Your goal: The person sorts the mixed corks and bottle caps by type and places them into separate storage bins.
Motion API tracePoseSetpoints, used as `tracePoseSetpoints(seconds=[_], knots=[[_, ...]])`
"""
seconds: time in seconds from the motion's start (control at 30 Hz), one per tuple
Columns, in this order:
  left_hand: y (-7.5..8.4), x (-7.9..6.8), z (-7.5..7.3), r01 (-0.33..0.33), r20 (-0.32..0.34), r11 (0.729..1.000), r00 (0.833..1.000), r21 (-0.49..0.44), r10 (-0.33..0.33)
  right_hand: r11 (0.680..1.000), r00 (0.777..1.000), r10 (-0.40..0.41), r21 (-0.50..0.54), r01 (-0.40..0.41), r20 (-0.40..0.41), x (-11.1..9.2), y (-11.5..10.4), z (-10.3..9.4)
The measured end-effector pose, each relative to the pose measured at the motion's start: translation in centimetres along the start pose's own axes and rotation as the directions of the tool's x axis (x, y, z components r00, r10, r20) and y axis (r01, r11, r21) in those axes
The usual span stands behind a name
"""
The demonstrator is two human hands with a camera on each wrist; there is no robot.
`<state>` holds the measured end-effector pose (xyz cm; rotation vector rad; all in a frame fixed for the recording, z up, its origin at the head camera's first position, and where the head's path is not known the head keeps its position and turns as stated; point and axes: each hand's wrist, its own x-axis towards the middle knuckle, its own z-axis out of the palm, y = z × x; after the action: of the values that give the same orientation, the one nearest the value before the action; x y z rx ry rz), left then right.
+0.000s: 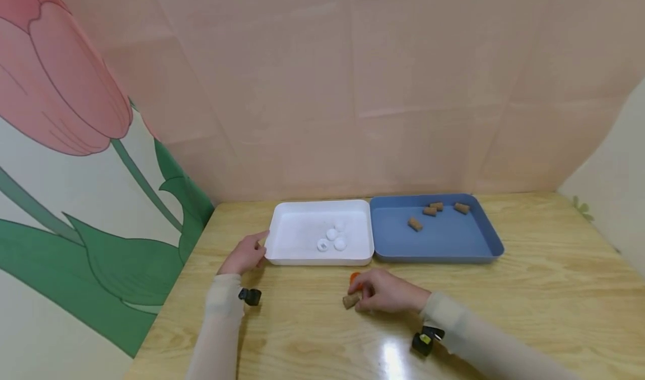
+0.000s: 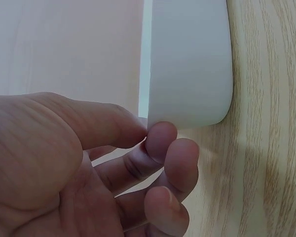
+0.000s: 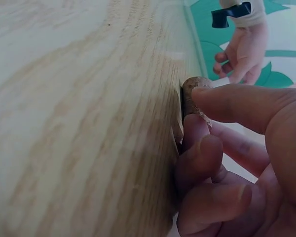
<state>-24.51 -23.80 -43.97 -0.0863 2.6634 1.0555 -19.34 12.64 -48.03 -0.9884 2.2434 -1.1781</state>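
Observation:
My right hand (image 1: 388, 291) is low over the table in front of the trays, its thumb and fingers pinching a brown cork (image 1: 351, 300). In the right wrist view that cork (image 3: 192, 94) lies at the tabletop, thumb on one side and fingertips on the other. A small orange-red piece (image 1: 355, 278) shows just beyond the fingers, partly hidden by them. My left hand (image 1: 245, 255) holds the near left corner of the white tray (image 1: 297, 261); thumb and index finger pinch its rim in the left wrist view, with the other fingers (image 2: 181, 163) curled below.
Several round white caps (image 1: 340, 243) lie inside the white tray, towards its right half. Against that tray's right side stands a blue tray (image 1: 443, 243) with several corks (image 1: 415, 224). Behind the wooden table (image 1: 297, 324) hangs a pinkish sheet (image 1: 353, 89).

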Motion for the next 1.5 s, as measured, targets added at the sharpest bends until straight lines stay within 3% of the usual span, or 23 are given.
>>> tracePoseSetpoints(seconds=[0.6,0.87,1.03,1.33,1.5], knots=[[0.3,-0.4,0.0,0.002,0.001,1.0,1.0,0.004,-0.002,0.998,1.0,0.014,-0.062,-0.015,-0.028,0.2,0.2,0.4],[0.4,-0.4,0.0,0.003,-0.001,1.0,1.0,0.009,-0.003,1.0,1.0,-0.015,-0.019,0.014,-0.006,0.0,0.6,0.4],[0.4,-0.6,0.0,-0.004,-0.003,1.0,1.0,0.011,0.004,1.0,1.0,0.007,-0.005,-0.007,0.01,-0.3,0.4,0.3],[0.3,-0.6,0.0,0.004,-0.001,1.0,1.0,0.008,-0.004,0.992,0.994,0.104,0.071,-0.105,0.019,-1.4,-0.7,-0.9],[0.3,-0.5,0.0,-0.006,0.001,1.0,1.0,0.003,0.006,0.998,0.998,0.06,0.005,-0.06,-0.03,-2.0,-1.2,-2.2]])
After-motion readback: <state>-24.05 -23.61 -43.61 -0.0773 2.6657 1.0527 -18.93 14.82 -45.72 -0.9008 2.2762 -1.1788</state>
